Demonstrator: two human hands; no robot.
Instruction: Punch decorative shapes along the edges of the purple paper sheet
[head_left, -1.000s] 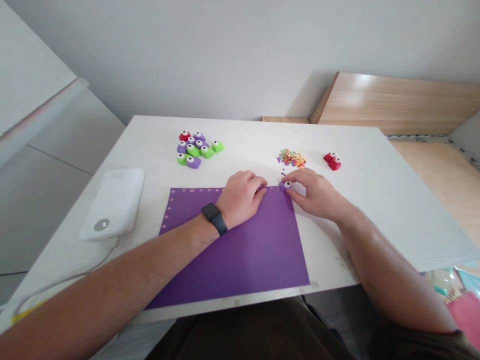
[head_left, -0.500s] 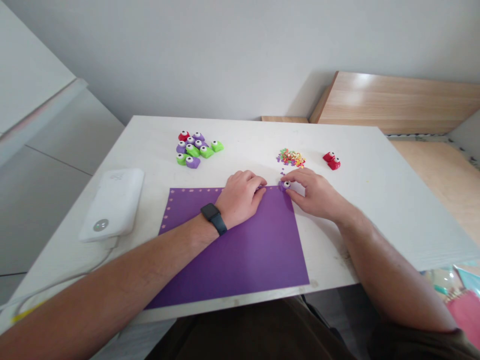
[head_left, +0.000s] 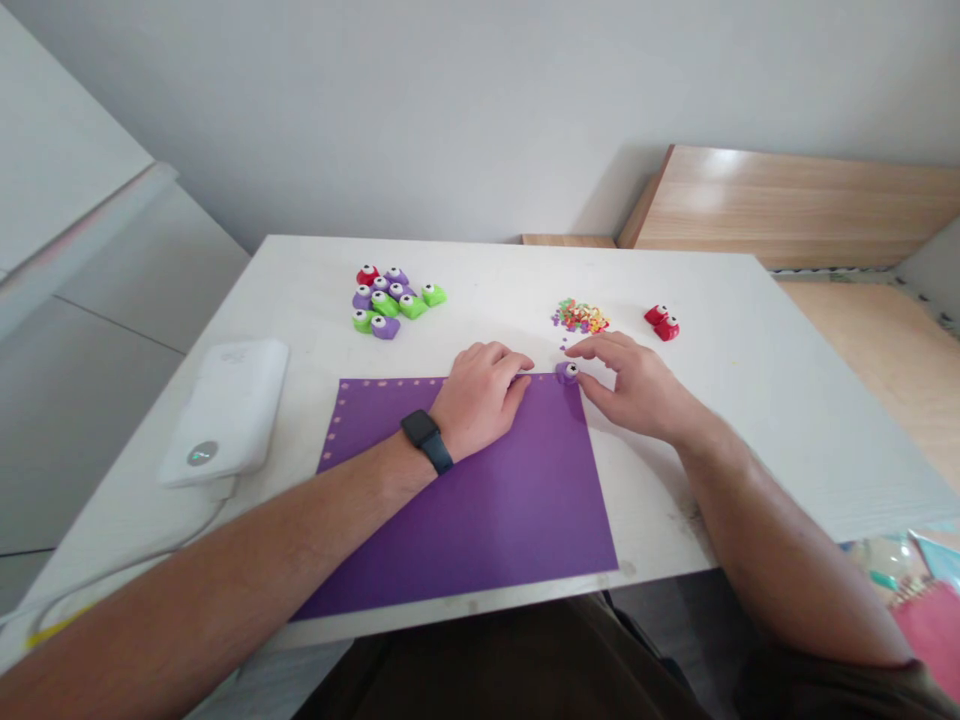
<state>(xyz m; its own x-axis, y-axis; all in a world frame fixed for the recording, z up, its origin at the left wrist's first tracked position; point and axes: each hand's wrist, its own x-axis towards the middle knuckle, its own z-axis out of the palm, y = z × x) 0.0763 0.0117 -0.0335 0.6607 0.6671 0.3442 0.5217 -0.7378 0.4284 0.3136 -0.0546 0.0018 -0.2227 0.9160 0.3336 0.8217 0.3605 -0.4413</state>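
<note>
At the far left of the white table (head_left: 750, 400) lies a white charger-like device (head_left: 225, 410) with its cable trailing off the near edge, well apart from the work. Farther back sits a cluster of small craft punches (head_left: 390, 298) in green, purple and red, parked together beyond the paper and not on it.

A purple paper sheet (head_left: 465, 500) lies flat in front of the person, its near edge at the table's near edge. Small punched holes (head_left: 390, 382) run along its far edge and down its left edge.

The left hand (head_left: 480, 395), a dark smartwatch (head_left: 426, 438) on its wrist, rests on the far edge of the sheet with fingers loosely curled. It holds nothing, and its weight appears to pin the paper so that it cannot slide.

Just to the right, a purple punch (head_left: 568, 372) sits on the sheet's far right corner. The right hand (head_left: 637, 385) is half open about it, forefinger arched above and thumb low at its near side, a placing that suits pressing down from above. Whether the fingers actually grip the punch cannot be told.

Beyond that hand lies a small heap of coloured paper cut-outs (head_left: 581, 316), with a few purple bits scattered toward the punch. To its right two red punches (head_left: 662, 322) are set aside. A wooden board (head_left: 787, 205) leans behind the table's far right corner.
</note>
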